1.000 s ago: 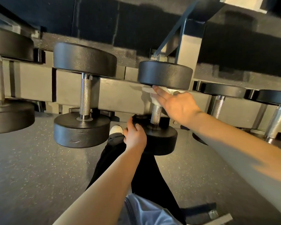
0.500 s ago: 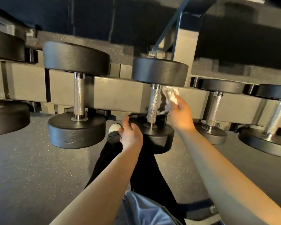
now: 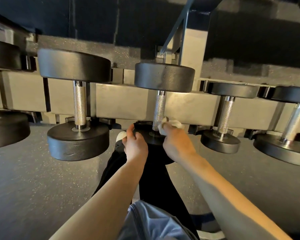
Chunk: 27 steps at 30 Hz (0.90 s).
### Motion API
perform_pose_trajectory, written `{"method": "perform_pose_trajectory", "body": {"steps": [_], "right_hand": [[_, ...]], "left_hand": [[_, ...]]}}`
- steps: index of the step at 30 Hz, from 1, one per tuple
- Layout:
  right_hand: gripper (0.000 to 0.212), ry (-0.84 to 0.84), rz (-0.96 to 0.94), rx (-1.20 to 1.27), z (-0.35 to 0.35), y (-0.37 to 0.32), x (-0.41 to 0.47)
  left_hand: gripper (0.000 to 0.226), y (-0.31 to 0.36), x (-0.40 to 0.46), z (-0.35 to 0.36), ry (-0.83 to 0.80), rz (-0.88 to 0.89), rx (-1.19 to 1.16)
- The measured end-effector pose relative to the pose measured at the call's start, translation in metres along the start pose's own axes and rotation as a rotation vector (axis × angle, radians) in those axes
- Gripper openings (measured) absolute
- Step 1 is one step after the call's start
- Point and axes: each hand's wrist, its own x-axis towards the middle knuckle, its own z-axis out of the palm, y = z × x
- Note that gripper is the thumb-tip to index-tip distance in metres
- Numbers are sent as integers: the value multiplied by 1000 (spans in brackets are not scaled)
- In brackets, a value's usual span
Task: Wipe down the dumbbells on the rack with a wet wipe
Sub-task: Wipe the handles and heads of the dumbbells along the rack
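Speckled rubber floor (image 3: 33,187) beneath grey dumbbell rack (image 3: 125,101).

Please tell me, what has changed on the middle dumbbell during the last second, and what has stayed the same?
The right hand carried the wet wipe down the handle, from just under the far head to the base by the near head. The left hand still grips the near head of the same dumbbell. The neighbouring dumbbells sit unmoved on the rack.
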Motion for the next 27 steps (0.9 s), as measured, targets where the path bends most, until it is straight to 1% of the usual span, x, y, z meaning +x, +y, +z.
{"method": "perform_pose_trajectory", "body": {"steps": [1,2,4,5,6,8,11,13,14,18,19,20,22,23,24,25,27], "right_hand": [[37,63,-52,-55,-3,3,-1],[39,182,-142,-71,-10,3,-2],[42,398,-371,-105,-22,-2,7],[42,468,-498,-179,-24,-1,18],[42,468,-605,-282,-28,1,31],[43,439,-748,-478,-31,7,53],[45,333,-814,-634,-25,24,63],[44,180,-771,-626,-12,33,50],[44,86,-751,-547,-6,37,43],[41,-220,-778,-432,-6,34,36],[39,-241,-759,-420,-15,25,36],[37,-263,-694,-369,-23,13,33],[42,-162,-587,-264,-31,-5,32],[44,-91,-556,-216,-35,-14,29],[45,-63,-514,-147,-38,-27,26],[43,-67,-463,-28,-41,-39,24],[37,-109,-312,259,-40,-65,26]], "left_hand": [[46,0,0,0,-3,-4,4],[47,0,1,0,-7,-8,6],[47,0,0,-1,-15,0,6],[47,1,0,-2,-19,6,10],[47,1,0,-2,-23,9,16],[47,-1,1,-2,-30,24,25],[47,-1,2,-5,-52,41,22],[47,-3,4,-6,-59,32,17],[47,-3,5,-6,-66,27,26],[47,-2,5,-5,-76,27,30],[48,-2,7,-6,-86,14,19],[48,-1,7,-8,-110,-3,5],[51,-1,4,-15,-183,-14,-33],[52,0,1,-21,-208,6,-41],[51,2,-4,-28,-211,49,-18],[46,4,-8,-37,-193,101,17],[28,9,-17,-62,-140,196,40]]}}
